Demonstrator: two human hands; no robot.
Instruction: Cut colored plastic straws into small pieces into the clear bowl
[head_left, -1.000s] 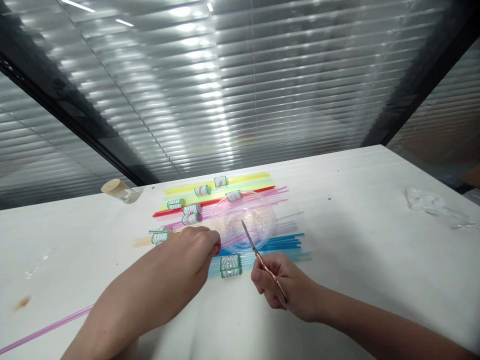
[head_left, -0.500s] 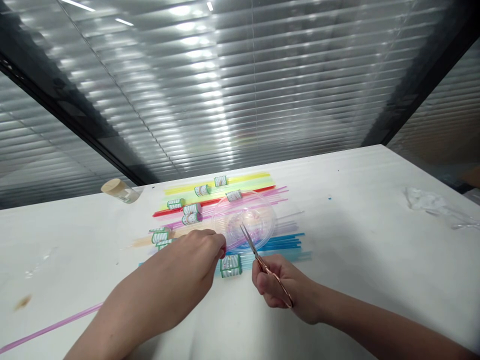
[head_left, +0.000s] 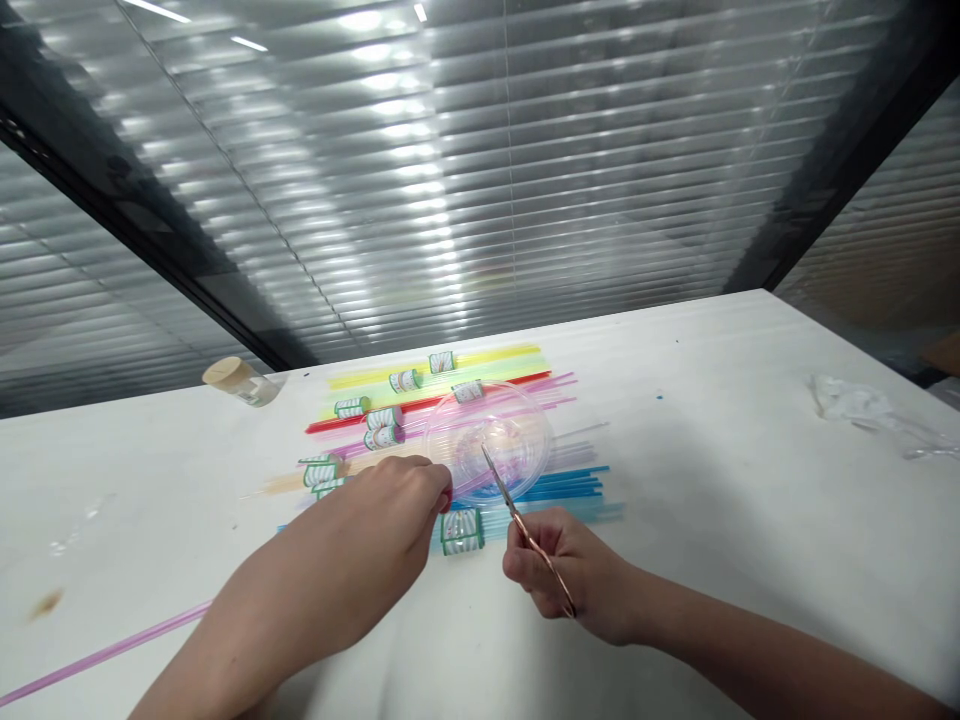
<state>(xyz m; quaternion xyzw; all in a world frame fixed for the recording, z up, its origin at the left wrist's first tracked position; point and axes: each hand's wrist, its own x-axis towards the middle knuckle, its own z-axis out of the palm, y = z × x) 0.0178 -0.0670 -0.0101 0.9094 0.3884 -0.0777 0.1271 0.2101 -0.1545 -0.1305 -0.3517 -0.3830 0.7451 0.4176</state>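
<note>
My left hand is closed around thin pink plastic straws. Their long ends run back under my forearm to the lower left, and their short ends stick out past my fingertips above a clear plastic bowl. In my right hand is a pair of scissors with copper-coloured handles. Its blades point up and left over the bowl, at the straws' short ends. Inside the bowl lie small pale pieces, too small to make out. A white-and-green wrapper lies between my hands.
Straws in yellow, red, pink and blue lie in rows around and beneath the bowl, several with paper wrappers. A glass jar with a cork lid lies at the back left. Crumpled clear plastic is at the right.
The scissors have closed somewhat, their handles drawing together in my right hand. My left hand has barely moved.
</note>
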